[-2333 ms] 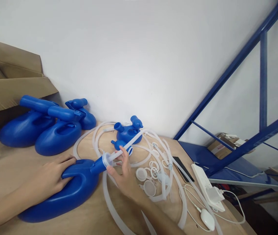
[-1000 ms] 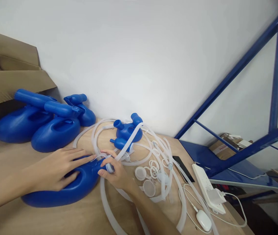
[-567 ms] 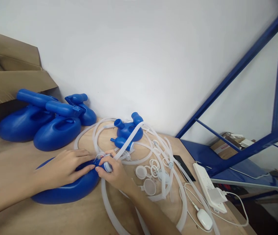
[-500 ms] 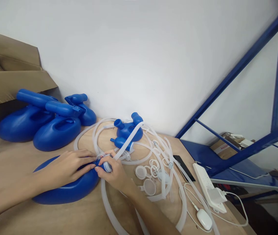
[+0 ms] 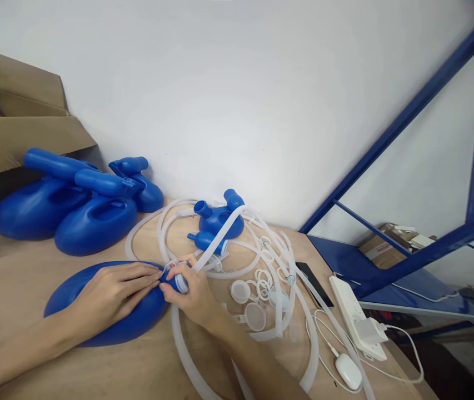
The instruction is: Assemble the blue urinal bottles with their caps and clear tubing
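A flattened blue plastic urinal bottle (image 5: 64, 289) lies on its side on the wooden table, its neck pointing right. My left hand (image 5: 115, 291) lies over the bottle, fingers together and pinching near the base of the neck. Wrapped round the neck's end is my right hand (image 5: 194, 294), thumb in front, holding the pale cap (image 5: 182, 284) there. A thin clear strap loops above the fingertips. From behind my right hand a translucent corrugated tube (image 5: 224, 230) rises to the right; its lower end is hidden. The contact of the left fingertips is partly covered.
Several blue bottles (image 5: 97, 225) stand at the back left beside a cardboard box (image 5: 24, 133). Another blue bottle (image 5: 220, 221) sits among coiled tubes. Clear caps (image 5: 255, 316) and rings lie to the right, near a black phone (image 5: 314, 284), a power strip (image 5: 355, 316) and a blue rack (image 5: 387, 155).
The bottle's body has shifted slightly left and turned a little under my left hand, whose fingers have drawn closer together. My right hand keeps its grip on the neck.
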A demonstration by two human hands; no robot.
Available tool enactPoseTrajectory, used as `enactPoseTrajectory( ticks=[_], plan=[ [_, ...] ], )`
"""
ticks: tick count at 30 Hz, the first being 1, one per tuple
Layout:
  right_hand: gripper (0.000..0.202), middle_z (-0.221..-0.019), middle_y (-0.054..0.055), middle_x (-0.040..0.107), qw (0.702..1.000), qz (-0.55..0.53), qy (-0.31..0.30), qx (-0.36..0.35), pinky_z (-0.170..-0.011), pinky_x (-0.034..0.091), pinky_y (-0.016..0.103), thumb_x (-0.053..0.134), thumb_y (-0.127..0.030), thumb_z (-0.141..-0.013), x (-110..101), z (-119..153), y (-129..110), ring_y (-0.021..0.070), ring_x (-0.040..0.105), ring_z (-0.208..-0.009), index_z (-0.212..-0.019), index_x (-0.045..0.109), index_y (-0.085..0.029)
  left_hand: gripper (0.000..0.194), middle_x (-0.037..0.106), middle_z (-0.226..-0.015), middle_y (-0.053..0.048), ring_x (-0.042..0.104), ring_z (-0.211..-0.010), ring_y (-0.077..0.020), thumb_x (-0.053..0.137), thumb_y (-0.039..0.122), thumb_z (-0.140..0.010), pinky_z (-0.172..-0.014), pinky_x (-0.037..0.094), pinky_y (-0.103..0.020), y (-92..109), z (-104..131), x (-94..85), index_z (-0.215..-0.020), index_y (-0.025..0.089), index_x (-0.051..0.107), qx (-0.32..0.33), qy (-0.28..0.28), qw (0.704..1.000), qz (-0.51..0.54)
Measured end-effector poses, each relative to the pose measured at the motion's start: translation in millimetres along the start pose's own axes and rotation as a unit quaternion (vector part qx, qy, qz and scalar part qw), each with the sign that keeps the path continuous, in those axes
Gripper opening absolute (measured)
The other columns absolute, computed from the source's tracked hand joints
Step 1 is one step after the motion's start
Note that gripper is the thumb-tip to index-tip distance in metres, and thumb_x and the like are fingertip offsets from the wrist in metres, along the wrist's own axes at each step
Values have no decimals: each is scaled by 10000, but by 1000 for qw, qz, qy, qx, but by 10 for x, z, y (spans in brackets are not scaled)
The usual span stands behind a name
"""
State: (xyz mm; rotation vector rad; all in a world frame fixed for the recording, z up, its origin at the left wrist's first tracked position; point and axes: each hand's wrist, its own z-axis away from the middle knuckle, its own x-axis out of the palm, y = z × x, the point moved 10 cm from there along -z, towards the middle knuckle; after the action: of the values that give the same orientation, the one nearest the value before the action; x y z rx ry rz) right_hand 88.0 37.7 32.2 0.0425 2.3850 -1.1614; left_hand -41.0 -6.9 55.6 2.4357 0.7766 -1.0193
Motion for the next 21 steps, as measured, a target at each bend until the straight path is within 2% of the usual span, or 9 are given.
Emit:
enactPoseTrajectory(
  ticks=[2, 5, 7, 12, 17, 19, 21],
  plan=[
    [147, -1057, 48, 644, 1000, 18, 3, 6, -987, 509, 337, 727, -331, -864, -6, 6, -10, 210, 624, -1082, -975, 708, -237, 272, 816, -1075, -26, 780, -971, -198, 522, 244, -1039, -863, 637, -300, -20, 12, 4, -1127, 227, 779, -21, 9, 1000, 4],
    [337, -1133, 48, 653, 999, 41, 1, 11, -992, 519, 328, 721, -301, -858, -8, 9, -40, 201, 638, -1071, -1192, 707, -259, 260, 824, -1036, -21, 789, -927, -197, 546, 259, -1025, -822, 647, -286, -16, -22, -20, -1083, 225, 798, -37, 15, 999, 8],
    [398, -1147, 42, 666, 999, 52, 1, 2, -991, 523, 322, 714, -289, -858, -10, 6, -78, 201, 641, -1080, -1256, 702, -279, 264, 823, -1028, -32, 789, -909, -194, 545, 241, -1018, -801, 647, -277, 12, -51, -47, -1068, 219, 804, -36, 19, 999, 9],
    [196, -1030, 43, 698, 996, 84, 13, -10, -947, 533, 317, 697, -289, -852, -7, -3, -91, 215, 651, -1061, -1032, 763, -248, 261, 804, -1081, -57, 766, -996, -209, 565, 140, -978, -892, 628, -312, 165, -14, -75, -1079, 217, 793, 7, 40, 999, 3],
    [195, -1049, 63, 704, 993, 120, 17, 0, -933, 541, 324, 700, -286, -820, 4, -7, -70, 224, 657, -1057, -997, 753, -226, 307, 768, -1194, -89, 719, -1130, -251, 591, 128, -957, -1004, 578, -388, 253, 106, -51, -1227, 194, 723, -5, 64, 997, -36],
    [200, -1060, 66, 706, 991, 135, -2, 9, -953, 534, 331, 692, -281, -836, 8, -14, -88, 228, 654, -1083, -1020, 752, -227, 377, 766, -1211, -84, 720, -1134, -239, 570, 114, -956, -1121, 504, -436, 303, 129, -23, -1309, 193, 674, 1, 55, 997, -55],
    [204, -1071, 61, 710, 988, 152, -30, 19, -968, 525, 339, 682, -276, -862, 10, -24, -119, 231, 649, -1106, -1050, 752, -240, 461, 758, -1250, -90, 713, -1167, -236, 549, 112, -956, -1237, 373, -491, 333, 143, 9, -1410, 177, 597, 5, 38, 997, -74]
  ],
)
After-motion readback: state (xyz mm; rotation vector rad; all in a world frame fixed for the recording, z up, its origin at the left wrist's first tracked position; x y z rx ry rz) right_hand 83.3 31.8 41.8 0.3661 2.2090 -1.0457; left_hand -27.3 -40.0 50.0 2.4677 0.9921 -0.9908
